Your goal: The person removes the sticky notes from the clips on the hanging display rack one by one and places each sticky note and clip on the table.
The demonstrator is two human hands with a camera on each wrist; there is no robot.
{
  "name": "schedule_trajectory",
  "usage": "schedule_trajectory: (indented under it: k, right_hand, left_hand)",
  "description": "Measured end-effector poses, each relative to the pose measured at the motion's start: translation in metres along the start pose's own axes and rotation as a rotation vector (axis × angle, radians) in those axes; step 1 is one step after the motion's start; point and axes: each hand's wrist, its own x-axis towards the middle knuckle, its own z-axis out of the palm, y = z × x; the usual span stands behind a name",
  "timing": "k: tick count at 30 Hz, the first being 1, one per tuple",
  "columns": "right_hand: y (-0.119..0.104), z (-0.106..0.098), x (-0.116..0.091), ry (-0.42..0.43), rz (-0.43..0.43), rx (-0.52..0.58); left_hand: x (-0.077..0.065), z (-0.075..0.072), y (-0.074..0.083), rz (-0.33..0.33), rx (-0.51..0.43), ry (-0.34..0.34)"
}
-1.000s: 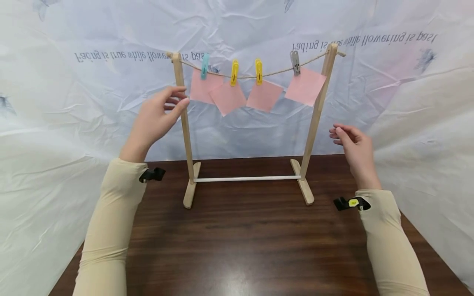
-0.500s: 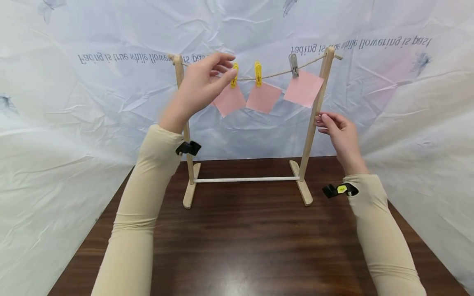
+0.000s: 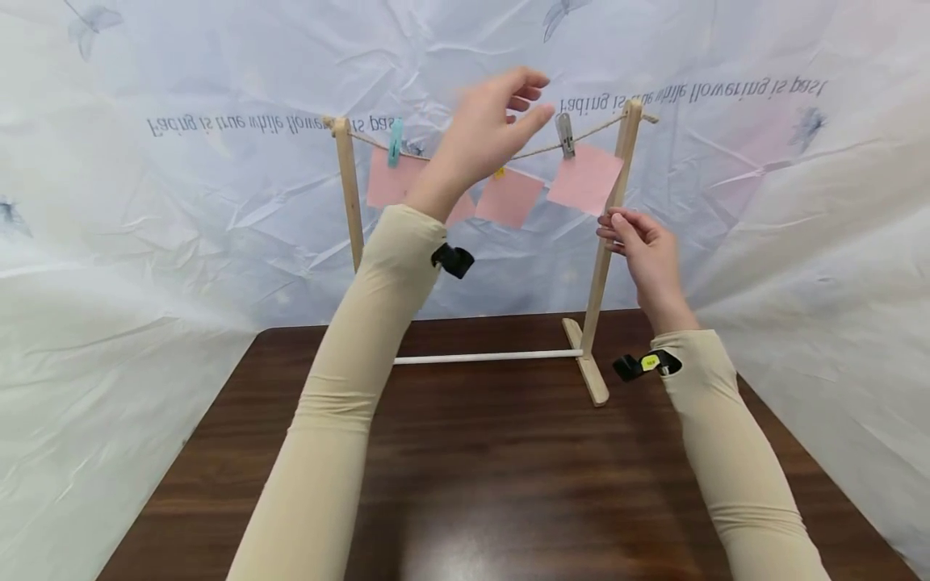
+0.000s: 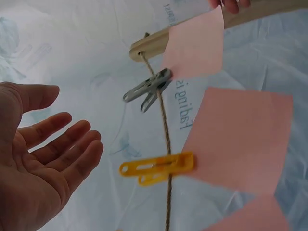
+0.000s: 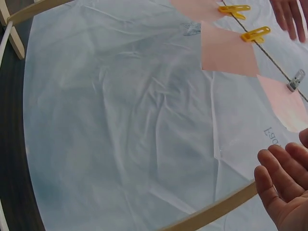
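Note:
Several pink paper squares hang from a twine line (image 4: 166, 130) on a wooden stand. My left hand (image 3: 494, 121) is raised in front of the line, fingers loosely bent and holding nothing. Closest to it are a grey clothespin (image 3: 565, 135) and a yellow clothespin (image 4: 159, 165); in the left wrist view both stand apart from the fingers. At the stand's right post (image 3: 599, 286), my right hand (image 3: 647, 254) has relaxed fingers just below the rightmost pink paper (image 3: 584, 179). Whether those fingertips touch paper or post, I cannot tell. My left forearm hides part of the stand.
A teal clothespin (image 3: 395, 144) clips the leftmost paper (image 3: 385, 179). The white crossbar (image 3: 487, 357) joins the stand's feet on the dark wooden table (image 3: 501, 452). A wrinkled white cloth (image 3: 218, 218) with printed text surrounds the back and sides.
My left hand has moved right and up, from beside the left post to near the grey clothespin. My right hand has moved left and slightly up to the right post.

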Motion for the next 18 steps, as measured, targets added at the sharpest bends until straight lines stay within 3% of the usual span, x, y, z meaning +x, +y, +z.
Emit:
schedule_trajectory:
  k: [5, 9, 18]
  right_hand:
    - [0.0, 0.003, 0.001, -0.006, 0.011, 0.007]
    - [0.001, 0.005, 0.002, -0.014, 0.007, 0.073]
    - [-0.004, 0.01, 0.008, 0.023, -0.002, 0.129]
  left_hand:
    - [0.024, 0.014, 0.001, -0.099, -0.032, -0.043]
    - [0.038, 0.024, -0.002, -0.163, 0.002, -0.091]
    - [0.055, 0.035, 0.003, -0.192, 0.054, -0.198]
